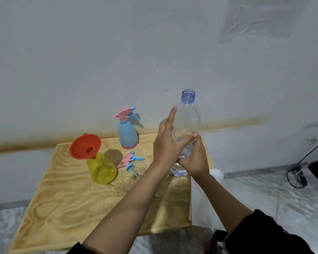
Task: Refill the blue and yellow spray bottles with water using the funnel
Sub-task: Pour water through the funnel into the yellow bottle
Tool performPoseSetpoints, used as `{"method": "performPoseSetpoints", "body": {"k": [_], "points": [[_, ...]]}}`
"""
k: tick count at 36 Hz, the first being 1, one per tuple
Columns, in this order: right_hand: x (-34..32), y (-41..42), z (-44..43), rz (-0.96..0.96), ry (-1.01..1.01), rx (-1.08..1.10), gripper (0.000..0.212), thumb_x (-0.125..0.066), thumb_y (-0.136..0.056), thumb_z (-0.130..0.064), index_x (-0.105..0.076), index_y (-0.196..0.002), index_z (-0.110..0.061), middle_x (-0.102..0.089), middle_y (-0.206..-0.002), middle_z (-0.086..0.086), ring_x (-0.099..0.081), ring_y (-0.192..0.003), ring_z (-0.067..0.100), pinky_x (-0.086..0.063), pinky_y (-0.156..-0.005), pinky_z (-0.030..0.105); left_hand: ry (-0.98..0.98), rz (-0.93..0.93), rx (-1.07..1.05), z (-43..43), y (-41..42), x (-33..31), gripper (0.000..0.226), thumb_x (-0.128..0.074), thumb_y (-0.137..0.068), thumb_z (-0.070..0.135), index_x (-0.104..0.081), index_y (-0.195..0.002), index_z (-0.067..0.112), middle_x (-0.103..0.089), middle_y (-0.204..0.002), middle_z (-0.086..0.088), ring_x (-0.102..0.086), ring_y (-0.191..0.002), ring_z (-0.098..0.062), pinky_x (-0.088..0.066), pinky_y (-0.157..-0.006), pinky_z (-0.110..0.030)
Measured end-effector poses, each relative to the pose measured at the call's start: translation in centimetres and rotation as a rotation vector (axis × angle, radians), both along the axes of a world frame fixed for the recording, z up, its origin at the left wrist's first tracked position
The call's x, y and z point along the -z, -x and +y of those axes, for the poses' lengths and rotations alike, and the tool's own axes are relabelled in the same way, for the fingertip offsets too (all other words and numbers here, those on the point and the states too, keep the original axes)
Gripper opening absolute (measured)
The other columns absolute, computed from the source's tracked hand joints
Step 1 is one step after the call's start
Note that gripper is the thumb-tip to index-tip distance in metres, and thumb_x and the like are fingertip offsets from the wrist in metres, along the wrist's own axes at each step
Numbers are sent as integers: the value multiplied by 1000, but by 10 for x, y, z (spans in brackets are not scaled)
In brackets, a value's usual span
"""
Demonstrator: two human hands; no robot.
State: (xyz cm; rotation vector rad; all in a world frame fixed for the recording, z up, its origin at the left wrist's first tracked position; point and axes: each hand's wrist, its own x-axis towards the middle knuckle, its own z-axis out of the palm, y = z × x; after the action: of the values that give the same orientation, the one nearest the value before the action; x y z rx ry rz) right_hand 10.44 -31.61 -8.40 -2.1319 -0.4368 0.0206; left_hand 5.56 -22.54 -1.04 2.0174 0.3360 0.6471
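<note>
A bare room in a home, as far as we could tell.

We saw a low plywood worktop (pixel 66 208) set on a grey marbled floor (pixel 283 198), against a painted wall (pixel 99 61) with a rusty stain (pixel 35 143) along its base; a black cable (pixel 297 173) trailed at right.

The wooden table (pixel 66 208) bears yellow bottle (pixel 101 169), blue bottle (pixel 127 133), loose sprayer head (pixel 131 160).

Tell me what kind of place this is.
Probably a plain room at home, not a lab: a low plywood table against a stained painted wall, marble-patterned floor, a cable lying loose at right.
</note>
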Motion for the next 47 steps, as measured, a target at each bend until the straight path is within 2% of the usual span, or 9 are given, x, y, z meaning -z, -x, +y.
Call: {"method": "performPoseSetpoints", "body": {"k": [3, 7, 16, 23, 29, 32, 36, 44, 47], "points": [[5, 4, -4, 26, -19, 8, 118, -85, -54, -46, -19, -145, -8, -36, -146, 9, -35, -136, 26, -36, -108, 49, -21, 20, 12, -2, 2, 7, 94, -78, -70, 50, -11, -136, 63, -42, -130, 12, -52, -113, -8, -55, -82, -40], [10, 6, -8, 22, -2, 19, 121, -73, -52, -64, -18, -144, -7, -36, -144, 10, -36, -135, 27, -37, -107, 50, -82, 28, 40, -5, 5, 10, 94, -76, -71, 52, -10, -138, 60, -41, -131, 9, -53, -110, -8, -57, -78, -38], [12, 9, -10, 22, 40, 2, 119, -67, -59, -67, -13, -146, -7, -29, -148, 13, -30, -138, 28, -34, -110, 51, -83, 20, 46, -14, 15, 17, 91, -69, -75, 56, -1, -136, 62, -34, -138, 11, -49, -117, -6, -53, -84, -33], [14, 11, -12, -14, 10, 3, 108, -68, -65, -59, -18, -145, -8, -34, -145, 10, -34, -135, 25, -33, -110, 50, -13, 4, 110, -15, 17, 18, 92, -71, -78, 49, 0, -134, 68, -31, -141, 10, -44, -118, -4, -46, -87, -23], [11, 13, -13, 2, -15, -7, 119, -71, -54, -61, -18, -145, -5, -36, -143, 11, -34, -134, 26, -32, -111, 48, 39, 9, 192, -4, 17, 19, 89, -73, -78, 44, -7, -136, 64, -30, -128, 18, -43, -111, 0, -44, -86, -21], [13, 11, -14, 29, -26, -7, 119, -77, -54, -56, -17, -145, -9, -37, -141, 9, -35, -132, 25, -33, -109, 49, 35, 15, 223, 1, 18, 18, 89, -73, -78, 43, -7, -132, 69, -30, -128, 17, -43, -115, -2, -43, -90, -24], [18, 8, -15, 50, -27, -9, 115, -86, -60, -34, -14, -146, -10, -34, -142, 9, -31, -134, 26, -32, -111, 45, 24, 21, 247, 4, 18, 16, 89, -73, -78, 42, -6, -128, 73, -31, -128, 17, -42, -119, -3, -44, -95, -30], [15, 7, -18, 60, -6, -18, 114, -86, -62, -35, -14, -147, -11, -32, -143, 9, -30, -135, 26, -32, -111, 44, 25, 38, 261, 7, 18, 15, 88, -74, -78, 42, -10, -134, 66, -31, -128, 16, -43, -121, -7, -46, -98, -37], [11, 8, -20, 74, -25, -25, 109, -85, -64, -32, -17, -146, -14, -33, -140, 9, -32, -132, 23, -34, -109, 39, 32, 23, 261, 7, 18, 14, 87, -73, -79, 41, -11, -134, 66, -32, -130, 15, -41, -123, -6, -45, -100, -40]]}}
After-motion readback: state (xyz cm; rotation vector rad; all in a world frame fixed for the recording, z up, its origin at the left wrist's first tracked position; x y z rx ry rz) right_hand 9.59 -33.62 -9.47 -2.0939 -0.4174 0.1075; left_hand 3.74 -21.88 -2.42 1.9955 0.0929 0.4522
